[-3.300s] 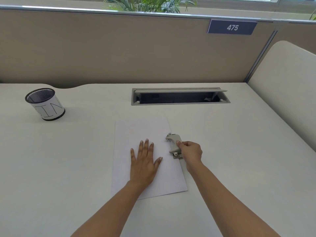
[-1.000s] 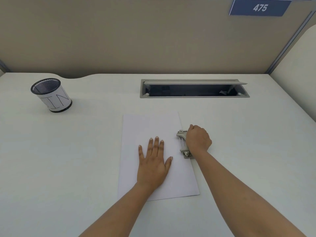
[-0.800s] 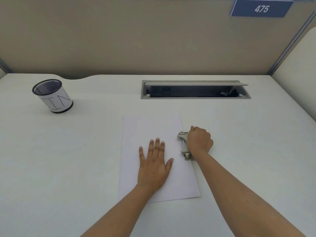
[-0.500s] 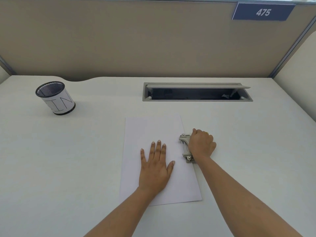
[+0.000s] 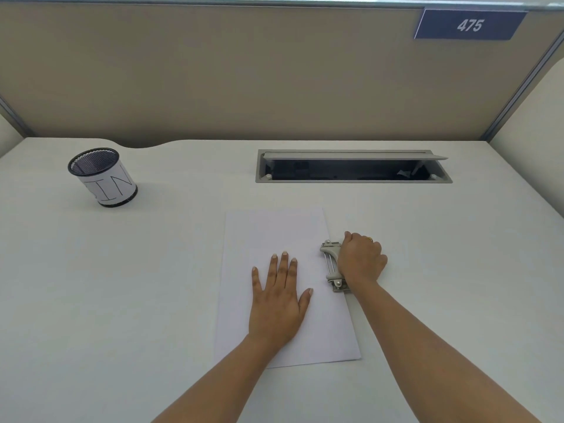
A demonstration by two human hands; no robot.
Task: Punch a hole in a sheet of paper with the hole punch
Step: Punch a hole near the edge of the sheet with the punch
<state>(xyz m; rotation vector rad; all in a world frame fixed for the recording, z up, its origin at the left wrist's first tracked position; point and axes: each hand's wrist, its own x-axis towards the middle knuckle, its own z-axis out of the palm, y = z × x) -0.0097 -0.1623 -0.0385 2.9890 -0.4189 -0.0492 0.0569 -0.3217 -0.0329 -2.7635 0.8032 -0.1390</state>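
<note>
— What is sitting at the far left of the bench [image 5: 91, 300]?

— A mesh cup [image 5: 102, 178], its paper band reading "IN".

— And the hands?

— The left hand [image 5: 279, 300] is lying flat, fingers spread, on the sheet of paper [image 5: 274, 233]. The right hand [image 5: 361, 259] is closing in a fist over the hole punch [image 5: 331, 264], which is straddling the sheet's right edge.

— Anything changing?

— That fist was a fingertip pinch on the punch three seconds ago.

— Writing?

— A blue plate [image 5: 470, 25] reads "475".

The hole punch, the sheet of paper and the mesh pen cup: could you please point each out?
hole punch [image 5: 331, 264], head view, on its grey lever.
sheet of paper [image 5: 274, 230], head view, bare upper area.
mesh pen cup [image 5: 111, 186], head view, white label.
</note>
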